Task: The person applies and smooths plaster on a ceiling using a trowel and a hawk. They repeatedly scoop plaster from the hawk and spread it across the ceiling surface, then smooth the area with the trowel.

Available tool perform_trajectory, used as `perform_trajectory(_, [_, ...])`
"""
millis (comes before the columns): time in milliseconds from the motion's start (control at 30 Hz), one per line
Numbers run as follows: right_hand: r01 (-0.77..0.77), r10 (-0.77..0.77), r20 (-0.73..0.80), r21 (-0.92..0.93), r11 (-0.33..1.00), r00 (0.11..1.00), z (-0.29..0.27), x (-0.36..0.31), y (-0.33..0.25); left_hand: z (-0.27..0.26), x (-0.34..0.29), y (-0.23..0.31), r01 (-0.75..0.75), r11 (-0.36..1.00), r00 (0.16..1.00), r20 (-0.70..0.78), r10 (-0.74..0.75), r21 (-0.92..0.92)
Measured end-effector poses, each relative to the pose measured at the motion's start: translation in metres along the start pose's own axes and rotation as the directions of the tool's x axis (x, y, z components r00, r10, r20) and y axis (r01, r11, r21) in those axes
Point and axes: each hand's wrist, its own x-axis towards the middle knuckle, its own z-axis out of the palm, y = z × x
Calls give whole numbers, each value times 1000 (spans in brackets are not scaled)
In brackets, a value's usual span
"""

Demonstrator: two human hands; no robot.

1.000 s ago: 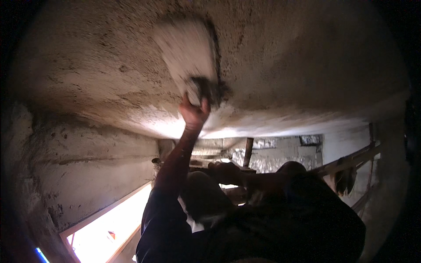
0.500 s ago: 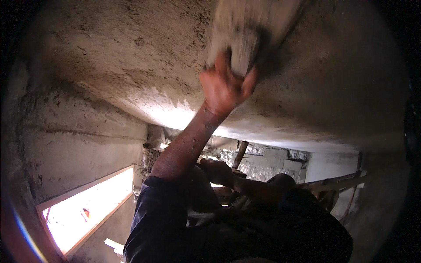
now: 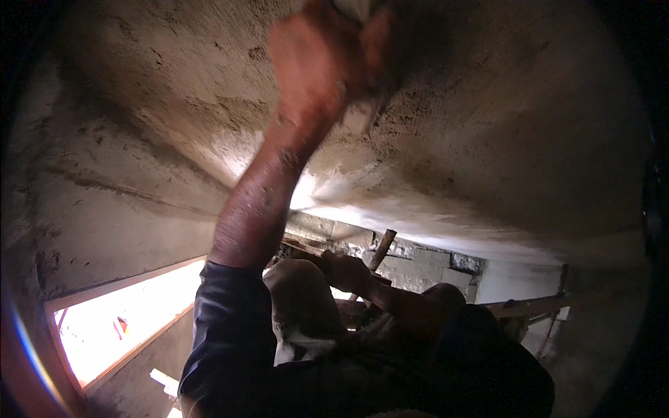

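Raised overhead, my left hand (image 3: pixel 313 63) is closed around the handle of a wooden plastering float. Only a small end of the float (image 3: pixel 358 117) shows below my fingers; the rest is hidden by the hand or lost in shadow. It lies against the rough, grey-brown plastered ceiling (image 3: pixel 446 118). Low in front of my body, beside my bent knee (image 3: pixel 296 285), my right hand (image 3: pixel 346 274) is dark with its fingers curled in. What it grips cannot be made out; a thin wooden edge (image 3: pixel 303 246) shows just beyond it.
A bright window opening (image 3: pixel 125 324) with a wooden frame is in the left wall (image 3: pixel 125 188). An upright pole (image 3: pixel 383 249) stands ahead, before a block wall (image 3: pixel 421 265). On the right a timber beam (image 3: pixel 533 306) runs across.
My left hand has moved up and slightly left with the float, which is now mostly out of sight. The view has shifted a little; my right hand stays about where it was.
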Motion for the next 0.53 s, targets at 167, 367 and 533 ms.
perform_trajectory(167, [1,-1,-3,5,1000,1000,-5,-3,-2,36,-78,-79,-57,983,992,-123,36,-176])
perform_trajectory(367, [-42,43,38,-31,999,998,-13,-3,-15,56,-150,-167,58,996,997,-50,-62,-71])
perform_trajectory(533, [150,-143,60,-148,978,988,-4,2,-6,-18,-35,-118,209,970,947,-221,-231,-121])
